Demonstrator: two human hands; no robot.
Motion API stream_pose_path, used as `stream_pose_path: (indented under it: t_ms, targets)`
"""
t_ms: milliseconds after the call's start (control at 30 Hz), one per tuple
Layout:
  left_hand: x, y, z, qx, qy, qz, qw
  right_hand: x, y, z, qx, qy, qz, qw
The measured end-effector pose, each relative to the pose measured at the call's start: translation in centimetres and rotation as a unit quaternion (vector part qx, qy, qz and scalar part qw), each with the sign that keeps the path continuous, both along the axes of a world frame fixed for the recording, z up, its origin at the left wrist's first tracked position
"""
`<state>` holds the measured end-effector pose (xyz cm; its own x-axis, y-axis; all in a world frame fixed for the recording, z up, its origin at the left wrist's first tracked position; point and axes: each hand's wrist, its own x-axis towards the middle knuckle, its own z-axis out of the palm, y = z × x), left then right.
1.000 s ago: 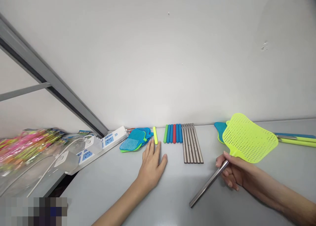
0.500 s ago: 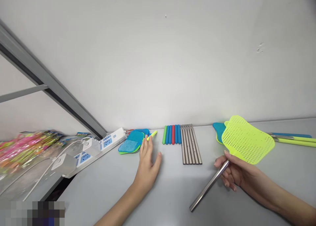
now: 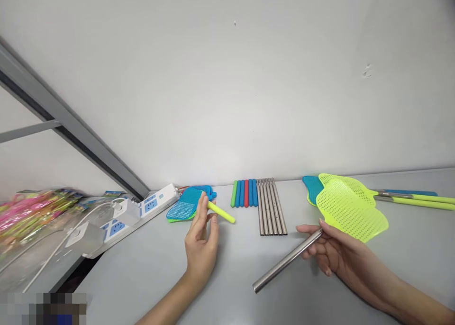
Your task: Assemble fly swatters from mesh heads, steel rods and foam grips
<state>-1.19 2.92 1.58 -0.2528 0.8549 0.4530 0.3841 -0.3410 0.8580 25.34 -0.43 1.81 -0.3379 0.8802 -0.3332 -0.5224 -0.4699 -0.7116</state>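
Note:
My left hand (image 3: 202,235) is closed on a yellow-green handle grip (image 3: 222,212), which sticks out to the right from between thumb and fingers. My right hand (image 3: 330,249) pinches a fly swatter where its yellow perforated head (image 3: 350,211) meets a bare steel tube (image 3: 287,261). The tube's free end points down and left, toward me. Between the hands, on the table, lies a row of green, blue and red grips (image 3: 244,193). Right beside it is a row of several steel tubes (image 3: 270,209). Blue and green swatter heads (image 3: 185,204) lie just behind my left hand.
Swatters with yellow-green grips (image 3: 423,202) and a blue one lie at the right, along the wall. At the left stand a white power strip (image 3: 142,213) with plugged-in chargers and plastic bags of colourful items (image 3: 39,213). A grey metal frame (image 3: 78,126) slants down to the table.
My left hand has lifted the yellow-green grip off the swatter-head pile, back toward me, and turned it. My right hand has tilted the swatter's tube flatter, its free end shifting left.

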Motion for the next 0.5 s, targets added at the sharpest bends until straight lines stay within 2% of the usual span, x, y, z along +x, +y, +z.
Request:
stream_pose_path:
  t_ms: [100, 233, 500]
  targets:
    - [0.3, -0.1, 0.2, -0.058, -0.109, 0.007, 0.992, -0.3, -0.2, 0.0, 0.013, 0.006, 0.003, 1.000]
    - [0.8, -0.2, 0.3, -0.136, -0.230, -0.020, 0.963, -0.4, -0.4, 0.0, 0.030, -0.018, 0.015, 0.999]
    - [1.3, -0.5, -0.3, -0.220, -0.281, -0.039, 0.933, -0.3, -0.2, 0.0, 0.047, -0.011, -0.008, 0.999]
